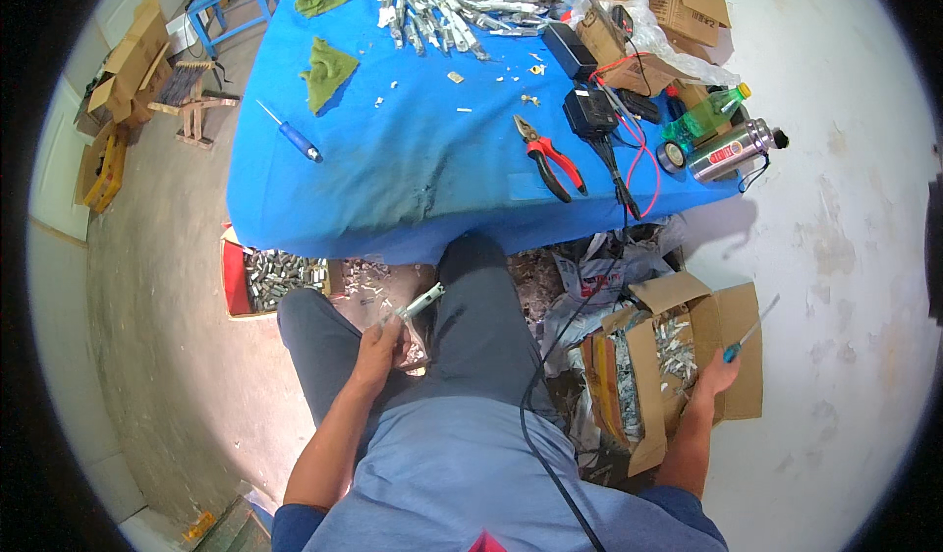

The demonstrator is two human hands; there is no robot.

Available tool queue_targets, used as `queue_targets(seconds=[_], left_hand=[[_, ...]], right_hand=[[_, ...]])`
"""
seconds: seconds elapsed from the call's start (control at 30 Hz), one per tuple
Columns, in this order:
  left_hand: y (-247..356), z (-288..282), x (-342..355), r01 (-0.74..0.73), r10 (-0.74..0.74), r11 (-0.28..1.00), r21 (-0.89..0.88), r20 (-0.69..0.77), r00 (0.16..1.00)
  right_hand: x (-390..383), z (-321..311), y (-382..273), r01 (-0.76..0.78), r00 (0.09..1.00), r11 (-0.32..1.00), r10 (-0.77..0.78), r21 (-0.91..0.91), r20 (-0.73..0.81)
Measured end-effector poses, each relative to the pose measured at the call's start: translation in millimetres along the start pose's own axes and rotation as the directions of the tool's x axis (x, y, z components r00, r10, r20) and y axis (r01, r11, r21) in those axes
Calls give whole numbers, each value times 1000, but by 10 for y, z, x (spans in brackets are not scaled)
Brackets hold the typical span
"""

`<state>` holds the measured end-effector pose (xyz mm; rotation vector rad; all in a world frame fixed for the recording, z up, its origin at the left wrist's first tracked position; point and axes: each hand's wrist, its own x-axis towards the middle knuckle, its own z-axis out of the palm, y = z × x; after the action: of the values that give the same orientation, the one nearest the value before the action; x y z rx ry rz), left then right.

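Over my lap, my left hand (381, 348) is closed around a slim pale stick-shaped piece (422, 303), which points up and to the right; its exact kind is unclear. Out to the right, my right hand (715, 375) grips a screwdriver (751, 331) by its teal handle, the thin shaft slanting up and away. That hand is beside an open cardboard box (645, 395) with many small whitish pieces (676, 351) inside. Below my left hand, partly hidden, more small pieces lie between my legs.
A blue-covered table (393, 179) stands ahead, holding red-handled pliers (547, 157), a blue screwdriver (291, 134), green cloths (326, 74), a pile of slim metallic pieces (452, 7), black adapters (589, 112) and a steel flask (732, 149). A black cable (535, 424) crosses my body. Left sits a red box (238, 277) of metal parts.
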<state>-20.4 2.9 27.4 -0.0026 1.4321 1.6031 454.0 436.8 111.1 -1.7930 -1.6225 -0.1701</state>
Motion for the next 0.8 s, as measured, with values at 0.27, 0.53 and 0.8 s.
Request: queue_targets(seconds=[0.27, 0.53, 0.8], left_hand=[[800, 324, 90, -292, 285, 945, 151, 63, 956], [1257, 277, 391, -455, 498, 860, 232, -181, 848], [1143, 184, 580, -387, 557, 793, 471, -305, 772]], right_hand=[[-639, 321, -1049, -361, 866, 784, 80, 505, 494], [-1457, -420, -3091, -516, 250, 570, -614, 639, 749], [-1616, -587, -3703, -184, -110, 640, -768, 746, 631]])
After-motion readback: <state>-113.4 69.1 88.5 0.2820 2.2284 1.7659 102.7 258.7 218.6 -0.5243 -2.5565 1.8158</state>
